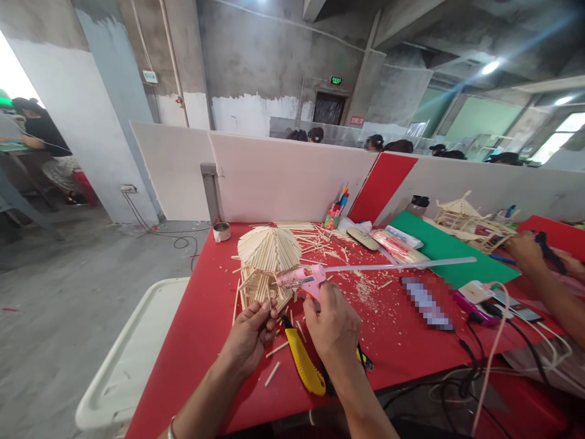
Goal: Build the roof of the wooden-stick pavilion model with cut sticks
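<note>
My right hand [336, 320] is wrapped around the handle of a pink hot glue gun [312, 279]. A long translucent glue stick [402, 266] juts out of its back to the right. The gun's nozzle points left, close to my left hand [253, 332], whose fingertips pinch a thin wooden stick [269, 297]. Just behind the fingers stands a small pavilion model [269, 249] built of pale wooden sticks, with a cone-shaped roof. Below the gun, between my hands, lies a yellow utility knife [302, 360].
Loose sticks and shavings litter the red table [183, 378]. Around them are a tin [222, 231], a pen cup [333, 216], bagged sticks [395, 247] and a blurred phone [427, 302]. Cables [489, 353] hang at right, near a co-worker's hand [525, 253] and another stick model [470, 222].
</note>
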Available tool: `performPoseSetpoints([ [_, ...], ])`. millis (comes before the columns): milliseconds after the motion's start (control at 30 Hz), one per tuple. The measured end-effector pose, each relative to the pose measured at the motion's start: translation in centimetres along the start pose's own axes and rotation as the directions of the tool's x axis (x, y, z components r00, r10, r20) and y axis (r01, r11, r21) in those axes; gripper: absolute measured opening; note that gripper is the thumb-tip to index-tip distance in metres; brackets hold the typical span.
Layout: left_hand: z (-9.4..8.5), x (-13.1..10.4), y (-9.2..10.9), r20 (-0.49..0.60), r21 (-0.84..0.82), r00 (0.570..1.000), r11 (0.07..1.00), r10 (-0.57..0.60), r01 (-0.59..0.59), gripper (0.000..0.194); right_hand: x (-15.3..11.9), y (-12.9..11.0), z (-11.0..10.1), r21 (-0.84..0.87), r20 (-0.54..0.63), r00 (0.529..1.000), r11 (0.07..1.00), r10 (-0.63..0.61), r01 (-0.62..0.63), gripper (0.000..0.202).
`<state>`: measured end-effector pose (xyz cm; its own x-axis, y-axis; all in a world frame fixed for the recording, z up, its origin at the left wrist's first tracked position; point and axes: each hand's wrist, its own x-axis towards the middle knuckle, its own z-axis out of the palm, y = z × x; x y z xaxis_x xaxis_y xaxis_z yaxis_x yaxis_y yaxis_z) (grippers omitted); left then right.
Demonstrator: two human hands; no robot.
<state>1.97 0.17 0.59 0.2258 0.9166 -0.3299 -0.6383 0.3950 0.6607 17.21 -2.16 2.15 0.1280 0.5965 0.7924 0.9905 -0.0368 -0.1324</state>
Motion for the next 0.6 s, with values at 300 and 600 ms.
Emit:
performPoseSetpoints([
  [300, 0.2, 0.12, 0.06, -0.01, 0.011, 1.0, 1.0, 0.018, -0.018, 0.029, 0.01, 0.07, -0.03, -0.007, -0.001, 1.0, 1.0, 0.009, -0.009, 0.02],
  [600, 0.21, 0.78, 0.04, -0.026, 0.032, 0.999, 0.999, 0.031, -0.03, 0.021, 0.09, -0.11, 0.27, 0.046, -0.017, 0.999, 0.998, 0.05, -0.049, 0.019],
])
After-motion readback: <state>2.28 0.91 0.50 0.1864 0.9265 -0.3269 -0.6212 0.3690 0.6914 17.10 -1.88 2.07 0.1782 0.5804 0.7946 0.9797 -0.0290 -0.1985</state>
